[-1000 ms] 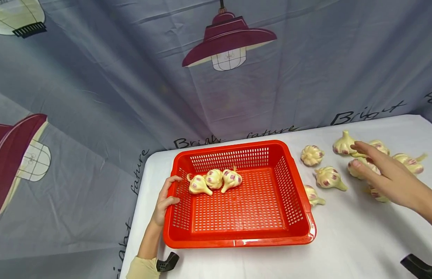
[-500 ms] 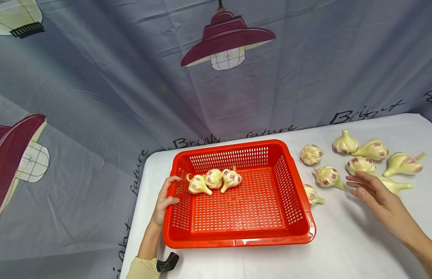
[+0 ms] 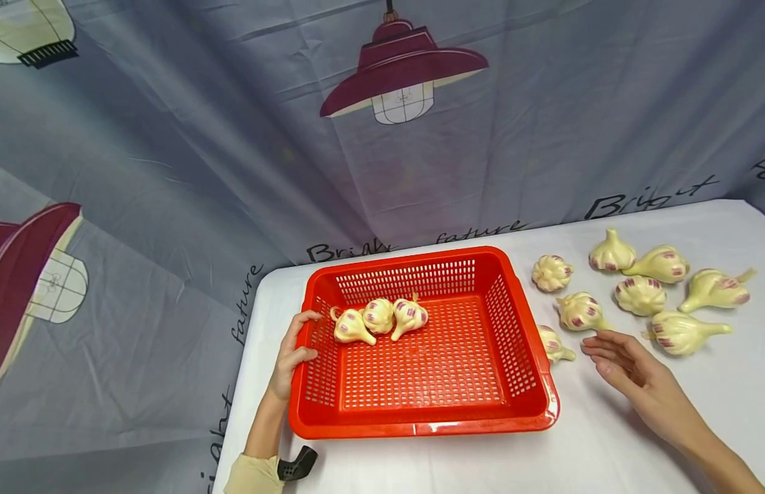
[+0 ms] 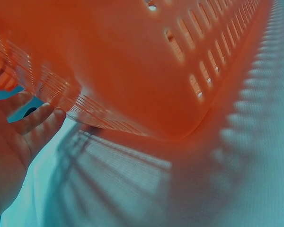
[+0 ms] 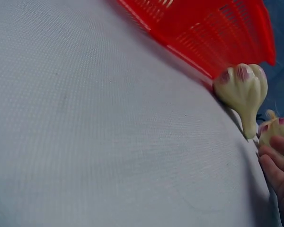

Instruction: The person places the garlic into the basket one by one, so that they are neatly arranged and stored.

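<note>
A red plastic basket [image 3: 422,429] stands on the table, and my left hand [image 3: 291,357] grips its left rim, with fingertips and thumb showing over the edge. In the left wrist view, fingers [image 4: 45,120] lie against the slotted side. Three garlic bulbs [image 3: 379,316] lie together inside at the back left. My right hand [image 3: 641,391] is right of the basket, fingers loosely bent and holding nothing. Its fingertips are right at the stem of one garlic bulb [image 3: 580,311]. Another garlic bulb [image 5: 241,90] lies close against the basket's right side, partly hidden by the rim in the head view.
Several more garlic bulbs [image 3: 640,296] are spread over the right of the white-covered table [image 3: 468,466]. A single bulb [image 3: 551,273] lies near the basket's back right corner. A grey printed curtain [image 3: 234,137] hangs behind and to the left.
My right hand has moved left and toward me from above the right-hand bulbs, uncovering them. The left hand, the basket and the bulbs have stayed in place.
</note>
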`<control>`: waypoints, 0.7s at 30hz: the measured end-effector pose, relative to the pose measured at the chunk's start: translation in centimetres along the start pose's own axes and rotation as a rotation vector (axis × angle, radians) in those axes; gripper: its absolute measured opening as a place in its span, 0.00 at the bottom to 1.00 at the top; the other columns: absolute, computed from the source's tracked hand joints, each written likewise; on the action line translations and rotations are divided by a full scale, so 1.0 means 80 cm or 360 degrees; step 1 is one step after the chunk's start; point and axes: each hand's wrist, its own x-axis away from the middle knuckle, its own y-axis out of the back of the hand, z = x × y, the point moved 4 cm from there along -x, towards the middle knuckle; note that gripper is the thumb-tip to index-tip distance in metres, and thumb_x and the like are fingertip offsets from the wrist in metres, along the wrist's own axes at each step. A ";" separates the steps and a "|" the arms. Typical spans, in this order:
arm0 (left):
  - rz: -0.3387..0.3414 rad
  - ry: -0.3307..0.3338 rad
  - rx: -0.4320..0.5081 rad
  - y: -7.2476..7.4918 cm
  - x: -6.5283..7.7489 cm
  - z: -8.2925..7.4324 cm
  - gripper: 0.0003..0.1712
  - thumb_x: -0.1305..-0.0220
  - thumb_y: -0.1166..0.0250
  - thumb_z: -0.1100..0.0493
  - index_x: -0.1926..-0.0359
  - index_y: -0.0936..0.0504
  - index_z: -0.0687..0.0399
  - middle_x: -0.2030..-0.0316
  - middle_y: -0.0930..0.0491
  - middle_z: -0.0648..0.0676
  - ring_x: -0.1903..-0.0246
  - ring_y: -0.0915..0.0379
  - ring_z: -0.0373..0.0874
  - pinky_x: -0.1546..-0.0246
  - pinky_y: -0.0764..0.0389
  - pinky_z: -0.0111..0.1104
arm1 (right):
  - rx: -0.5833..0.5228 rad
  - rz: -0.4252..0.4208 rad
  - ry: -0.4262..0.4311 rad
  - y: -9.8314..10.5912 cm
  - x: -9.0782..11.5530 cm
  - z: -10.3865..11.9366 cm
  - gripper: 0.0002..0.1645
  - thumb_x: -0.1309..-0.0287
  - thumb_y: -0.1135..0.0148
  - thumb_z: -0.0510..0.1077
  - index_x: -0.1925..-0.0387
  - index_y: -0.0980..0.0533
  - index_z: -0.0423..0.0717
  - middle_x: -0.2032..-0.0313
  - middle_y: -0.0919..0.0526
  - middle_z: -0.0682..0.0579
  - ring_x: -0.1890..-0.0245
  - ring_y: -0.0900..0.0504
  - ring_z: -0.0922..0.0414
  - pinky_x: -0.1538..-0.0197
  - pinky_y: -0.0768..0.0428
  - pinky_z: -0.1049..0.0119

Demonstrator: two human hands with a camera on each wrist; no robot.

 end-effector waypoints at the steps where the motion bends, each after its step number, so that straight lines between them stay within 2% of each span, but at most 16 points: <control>1: -0.0003 0.0000 -0.0003 0.000 0.000 0.000 0.35 0.51 0.55 0.70 0.37 0.41 0.62 0.40 0.40 0.71 0.51 0.32 0.65 0.60 0.17 0.43 | -0.0018 0.0006 0.0007 -0.002 -0.001 0.000 0.26 0.34 0.46 0.27 0.35 0.36 0.32 0.45 0.21 0.48 0.45 0.22 0.68 0.48 0.27 0.81; 8: -0.0012 0.0005 -0.0011 0.000 0.001 0.000 0.35 0.52 0.56 0.70 0.37 0.41 0.61 0.40 0.40 0.70 0.51 0.32 0.64 0.60 0.17 0.44 | -0.0101 0.0081 0.0021 -0.015 -0.008 -0.002 0.36 0.41 0.38 0.25 0.32 0.37 0.35 0.40 0.25 0.47 0.41 0.25 0.68 0.46 0.27 0.79; 15: -0.0013 -0.0009 0.0009 0.000 0.001 0.001 0.35 0.53 0.55 0.71 0.37 0.40 0.61 0.40 0.39 0.70 0.51 0.31 0.63 0.60 0.17 0.44 | -0.0028 0.0117 -0.0038 -0.027 -0.021 -0.003 0.43 0.46 0.28 0.31 0.31 0.36 0.41 0.39 0.24 0.50 0.42 0.25 0.73 0.44 0.32 0.83; 21: -0.0001 -0.0009 0.0020 -0.001 0.000 0.001 0.35 0.52 0.55 0.71 0.37 0.41 0.63 0.40 0.39 0.70 0.50 0.31 0.61 0.59 0.17 0.44 | 0.0070 0.0156 0.0013 -0.039 -0.036 0.000 0.48 0.52 0.22 0.36 0.31 0.35 0.39 0.38 0.26 0.38 0.41 0.32 0.79 0.43 0.36 0.85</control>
